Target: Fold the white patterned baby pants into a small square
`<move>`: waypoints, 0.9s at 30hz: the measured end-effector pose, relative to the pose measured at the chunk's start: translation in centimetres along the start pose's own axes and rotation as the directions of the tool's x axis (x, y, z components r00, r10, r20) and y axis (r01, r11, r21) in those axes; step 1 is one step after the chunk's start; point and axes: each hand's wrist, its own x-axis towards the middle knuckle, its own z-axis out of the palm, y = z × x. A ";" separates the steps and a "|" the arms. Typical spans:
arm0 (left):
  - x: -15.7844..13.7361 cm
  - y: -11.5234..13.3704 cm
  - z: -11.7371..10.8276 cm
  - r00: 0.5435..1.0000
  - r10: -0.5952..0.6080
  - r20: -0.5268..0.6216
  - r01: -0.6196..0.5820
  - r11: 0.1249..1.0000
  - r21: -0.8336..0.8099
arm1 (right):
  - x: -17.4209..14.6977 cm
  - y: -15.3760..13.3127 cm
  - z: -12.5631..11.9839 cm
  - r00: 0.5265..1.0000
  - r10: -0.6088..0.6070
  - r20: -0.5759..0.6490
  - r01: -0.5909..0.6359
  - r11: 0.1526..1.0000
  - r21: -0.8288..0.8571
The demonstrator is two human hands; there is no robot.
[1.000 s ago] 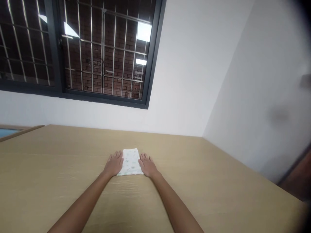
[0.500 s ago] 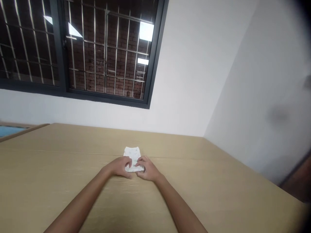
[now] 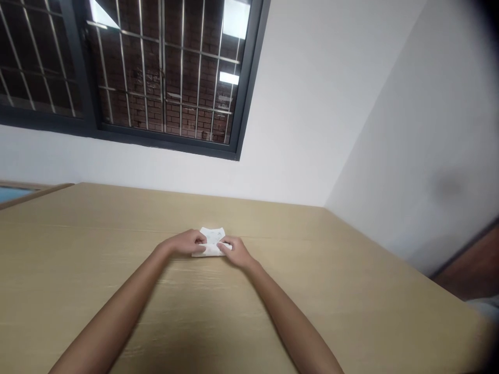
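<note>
A small white piece (image 3: pixel 214 235) with a faint print, shaped like a folded diaper, lies on the wooden tabletop. Its far end flares out flat, and the near edge is turned up into a fold. At the left end of that fold, my left hand (image 3: pixel 187 242) is closed, thumb on top of the piece. My right hand (image 3: pixel 237 251) pinches the right end, its thumb pressed on the fold. The undersides of the fingers are partly hidden.
The pale wooden table (image 3: pixel 312 291) reaches back to a white wall (image 3: pixel 312 104). A barred window (image 3: pixel 167 78) with a dark frame is above it. At the far left a wood-edged blue surface (image 3: pixel 15 195) adjoins the table.
The near edge is now folded over into a wider flap, and both hands have shifted to its ends, thumbs on top. The camera view has tilted slightly down.
</note>
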 end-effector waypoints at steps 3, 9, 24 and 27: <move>0.3 0.0 -0.8 0.999 -0.025 -0.020 0.023 0.996 -0.085 | 1.4 0.1 -0.3 0.990 0.143 0.019 -0.143 0.964 0.225; 2.7 -0.8 -1.0 0.966 -0.136 -0.218 0.103 0.982 -0.156 | 4.7 0.6 -1.5 0.923 0.370 0.104 -0.378 0.826 0.418; 5.2 -5.5 3.4 0.776 -0.224 -0.590 0.351 0.930 0.108 | 8.3 2.2 1.0 0.916 0.336 -0.218 -0.377 0.908 -0.183; 5.7 -4.2 4.4 0.775 -0.175 -0.607 0.335 0.928 0.161 | 7.6 0.8 1.8 0.979 0.157 -0.131 -0.199 0.878 -0.435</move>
